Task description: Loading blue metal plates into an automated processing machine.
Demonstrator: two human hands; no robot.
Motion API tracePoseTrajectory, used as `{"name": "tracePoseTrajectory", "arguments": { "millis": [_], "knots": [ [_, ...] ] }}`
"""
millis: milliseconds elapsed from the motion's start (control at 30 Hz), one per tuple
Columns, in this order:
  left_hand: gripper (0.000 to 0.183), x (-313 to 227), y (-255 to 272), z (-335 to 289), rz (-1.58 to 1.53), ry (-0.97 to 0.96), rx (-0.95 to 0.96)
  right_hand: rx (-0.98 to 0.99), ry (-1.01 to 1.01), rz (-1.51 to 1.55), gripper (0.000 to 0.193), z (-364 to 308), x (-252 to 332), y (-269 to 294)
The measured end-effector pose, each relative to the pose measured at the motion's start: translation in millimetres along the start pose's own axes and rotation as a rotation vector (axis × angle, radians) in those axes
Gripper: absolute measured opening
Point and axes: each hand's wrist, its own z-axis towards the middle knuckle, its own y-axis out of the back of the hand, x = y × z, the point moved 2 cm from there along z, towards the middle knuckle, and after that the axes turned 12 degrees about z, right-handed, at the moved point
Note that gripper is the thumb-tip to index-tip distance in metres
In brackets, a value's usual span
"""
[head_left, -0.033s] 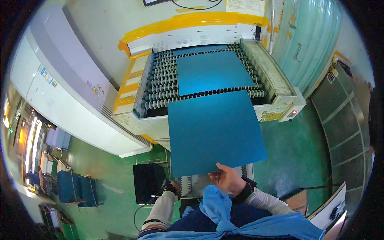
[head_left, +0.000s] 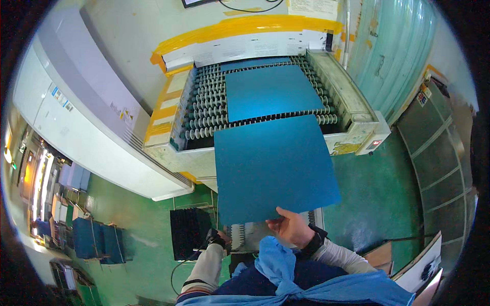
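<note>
My right hand (head_left: 292,229) pinches the near edge of a large flat blue panel (head_left: 275,168), thumb on top and fingers beneath. The panel slopes away from me, and its far edge reaches the front rollers of a roller conveyor (head_left: 201,133). Another blue panel (head_left: 273,93) lies flat on those rollers, with part of a further blue panel (head_left: 255,63) behind it. My left hand (head_left: 223,238) is low, beside a rack of upright dark panels (head_left: 190,232); its fingers are mostly hidden, so I cannot tell whether it holds anything.
A tall white cabinet (head_left: 97,137) stands left of the conveyor. Farther left, racked blue panels (head_left: 97,239) rest on the green floor (head_left: 148,255). A grey framed panel (head_left: 434,153) stands at right, with leaning boards (head_left: 421,268) near my right arm. A grey slotted tray (head_left: 250,237) lies below the held panel.
</note>
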Motion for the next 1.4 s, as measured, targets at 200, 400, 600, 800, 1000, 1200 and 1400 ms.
{"name": "tracePoseTrajectory", "arguments": {
  "millis": [200, 400, 600, 800, 1000, 1200, 1400],
  "knots": [
    [0.060, 10, -24, 30, 0.003, 0.046, -0.113, -0.015, 0.060, -0.006, 0.022, 17, 6, 5],
    [0.067, 14, -38, 50, -0.057, 0.003, 0.241, -0.006, 0.027, 0.019, 0.017, 18, 12, 0],
    [0.071, 3, -20, 19, -0.069, 0.088, -0.186, -0.017, 0.066, 0.000, 0.017, 26, 20, 10],
    [0.070, 18, -30, 35, -0.217, 0.070, -0.260, 0.039, 0.027, 0.005, 0.019, 28, 22, -3],
    [0.079, 3, -26, 39, 0.216, -0.006, -0.153, 0.019, 0.064, -0.021, 0.021, 28, 30, -9],
    [0.082, 2, -17, 15, 0.040, 0.060, -0.261, 0.043, 0.130, -0.050, 0.018, 35, 38, -13],
    [0.086, -1, 14, -17, -0.017, 0.084, -0.200, 0.043, 0.208, -0.068, 0.018, 34, 40, -24]
  ]
}}
